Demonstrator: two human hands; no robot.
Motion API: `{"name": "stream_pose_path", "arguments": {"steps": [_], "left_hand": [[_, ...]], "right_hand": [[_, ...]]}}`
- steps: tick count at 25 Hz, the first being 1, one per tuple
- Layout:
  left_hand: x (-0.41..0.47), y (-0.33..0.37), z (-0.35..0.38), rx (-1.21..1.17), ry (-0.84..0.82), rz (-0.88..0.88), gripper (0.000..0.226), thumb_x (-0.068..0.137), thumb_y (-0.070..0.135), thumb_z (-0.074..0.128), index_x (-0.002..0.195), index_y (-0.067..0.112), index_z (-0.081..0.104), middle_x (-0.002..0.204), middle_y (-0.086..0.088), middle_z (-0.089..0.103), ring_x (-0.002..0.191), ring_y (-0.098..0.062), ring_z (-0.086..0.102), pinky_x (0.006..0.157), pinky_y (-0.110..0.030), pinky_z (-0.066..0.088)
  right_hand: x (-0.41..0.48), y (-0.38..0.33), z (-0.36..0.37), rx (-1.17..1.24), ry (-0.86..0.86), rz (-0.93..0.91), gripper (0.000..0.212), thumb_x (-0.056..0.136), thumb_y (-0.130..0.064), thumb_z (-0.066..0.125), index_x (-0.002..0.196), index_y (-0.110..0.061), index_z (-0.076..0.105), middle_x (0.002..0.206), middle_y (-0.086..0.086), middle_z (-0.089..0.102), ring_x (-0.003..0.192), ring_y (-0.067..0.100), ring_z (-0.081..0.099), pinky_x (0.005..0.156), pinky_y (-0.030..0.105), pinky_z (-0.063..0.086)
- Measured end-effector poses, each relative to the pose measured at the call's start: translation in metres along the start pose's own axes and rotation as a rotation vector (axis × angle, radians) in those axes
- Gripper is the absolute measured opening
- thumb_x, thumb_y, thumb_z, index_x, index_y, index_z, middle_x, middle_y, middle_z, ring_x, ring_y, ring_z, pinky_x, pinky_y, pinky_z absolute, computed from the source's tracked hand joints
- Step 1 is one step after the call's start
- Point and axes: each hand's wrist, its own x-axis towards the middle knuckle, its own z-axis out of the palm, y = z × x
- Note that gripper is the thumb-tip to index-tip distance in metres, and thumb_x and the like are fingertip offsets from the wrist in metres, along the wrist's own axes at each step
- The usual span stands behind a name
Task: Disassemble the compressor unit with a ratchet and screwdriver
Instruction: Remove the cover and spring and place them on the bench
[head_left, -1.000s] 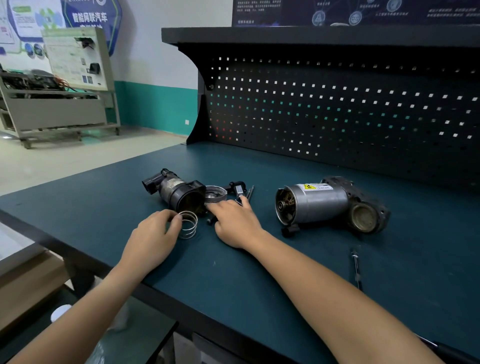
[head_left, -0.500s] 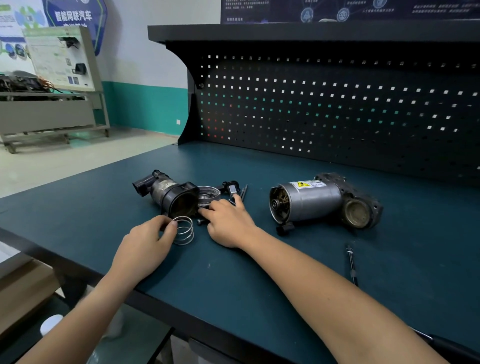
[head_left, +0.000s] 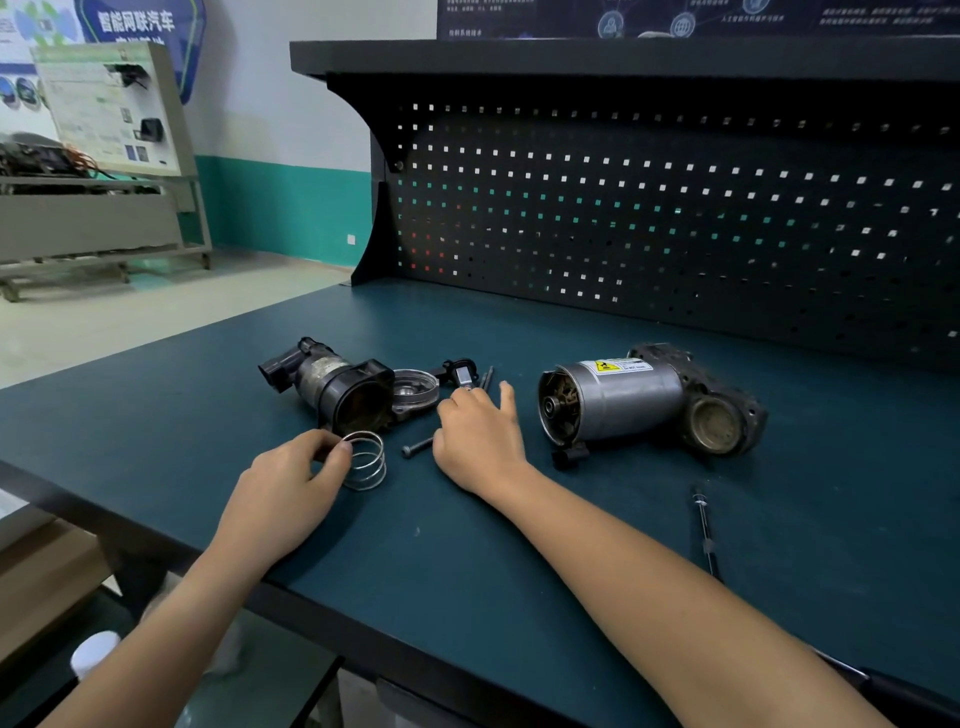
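Pinching spring beside open housing

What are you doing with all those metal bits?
A person is taking parts apart on a bench. The left hand pinches a spring by the black housing. The right hand reaches among small parts beyond a loose bolt; whether it holds any is hidden. The motor lies to the right.

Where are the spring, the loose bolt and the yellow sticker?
spring (head_left: 381, 460), head view, right side of its coils.
bolt (head_left: 417, 447), head view, middle of its shaft.
yellow sticker (head_left: 605, 366), head view, on its yellow patch.
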Motion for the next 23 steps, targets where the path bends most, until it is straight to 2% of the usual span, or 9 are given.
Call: {"name": "stream_pose_path", "arguments": {"steps": [2,5,7,9,13,16,18,20,23], "left_hand": [[-0.002,0.001,-0.002,-0.045,0.015,0.040,0.014,0.093,0.034,0.049,0.102,0.027,0.056,0.093,0.012,0.057,0.066,-0.006,0.052,0.069,-0.032,0.037],[-0.010,0.004,-0.004,-0.073,0.001,0.215,0.020,0.087,0.034,0.058,0.106,0.032,0.054,0.107,0.014,0.047,0.070,-0.003,0.056,0.072,-0.030,0.040],[-0.014,0.004,-0.003,-0.005,-0.051,0.299,0.025,0.082,0.035,0.065,0.106,0.030,0.057,0.113,0.017,0.045,0.077,-0.003,0.056,0.074,-0.028,0.042],[-0.015,0.004,-0.002,0.068,-0.064,0.311,0.027,0.081,0.035,0.067,0.105,0.025,0.061,0.118,0.017,0.045,0.082,-0.007,0.056,0.074,-0.027,0.043],[-0.013,0.003,0.000,0.086,-0.028,0.320,0.023,0.083,0.027,0.068,0.102,0.016,0.065,0.121,0.010,0.051,0.078,-0.009,0.056,0.072,-0.025,0.041],[-0.011,0.003,0.002,0.120,-0.026,0.342,0.022,0.081,0.017,0.070,0.101,0.008,0.068,0.121,0.000,0.056,0.071,-0.012,0.054,0.069,-0.026,0.042],[-0.008,0.005,0.003,0.159,-0.035,0.360,0.023,0.082,0.011,0.069,0.104,0.004,0.069,0.123,-0.006,0.057,0.070,-0.015,0.056,0.068,-0.029,0.045],[-0.006,0.008,0.006,0.203,-0.035,0.378,0.026,0.083,0.010,0.066,0.109,0.005,0.067,0.127,-0.007,0.057,0.077,-0.023,0.063,0.069,-0.031,0.047],[-0.004,0.013,0.010,0.232,-0.020,0.377,0.032,0.084,0.011,0.064,0.115,0.006,0.065,0.133,-0.006,0.055,0.094,-0.029,0.065,0.075,-0.035,0.049]], "right_hand": [[-0.001,0.002,-0.001,0.067,-0.078,-0.070,0.033,0.092,-0.014,0.036,0.116,-0.010,0.058,0.122,0.004,0.056,0.119,0.023,0.044,0.108,0.045,0.013],[-0.001,0.008,-0.003,0.084,-0.172,-0.116,0.035,0.092,-0.019,0.036,0.115,-0.014,0.062,0.122,0.000,0.059,0.120,0.020,0.046,0.111,0.052,0.005],[0.001,0.012,-0.004,0.081,-0.171,-0.099,0.035,0.093,-0.021,0.036,0.115,-0.016,0.063,0.121,-0.001,0.061,0.120,0.018,0.047,0.111,0.054,0.002],[0.006,0.015,-0.005,0.077,-0.176,-0.056,0.034,0.095,-0.022,0.035,0.115,-0.018,0.063,0.120,0.000,0.062,0.119,0.018,0.049,0.112,0.053,0.001],[0.010,0.015,-0.002,0.044,-0.117,0.048,0.033,0.097,-0.024,0.035,0.103,-0.013,0.065,0.109,0.002,0.064,0.112,0.020,0.052,0.113,0.050,0.002],[0.003,0.018,0.000,0.199,0.069,0.122,0.032,0.095,-0.018,0.037,0.118,-0.012,0.058,0.122,0.002,0.059,0.119,0.020,0.047,0.112,0.042,0.010],[-0.004,0.022,-0.005,0.257,0.162,0.121,0.038,0.091,-0.010,0.038,0.127,-0.009,0.050,0.126,0.006,0.056,0.119,0.023,0.046,0.104,0.034,0.022],[-0.015,0.025,-0.009,0.237,0.156,0.044,0.041,0.089,-0.006,0.040,0.129,-0.007,0.049,0.127,0.009,0.055,0.119,0.026,0.046,0.098,0.030,0.027],[-0.032,0.021,-0.012,0.167,0.058,-0.094,0.037,0.087,-0.008,0.043,0.123,-0.006,0.055,0.126,0.009,0.056,0.119,0.025,0.046,0.098,0.032,0.030]]}}
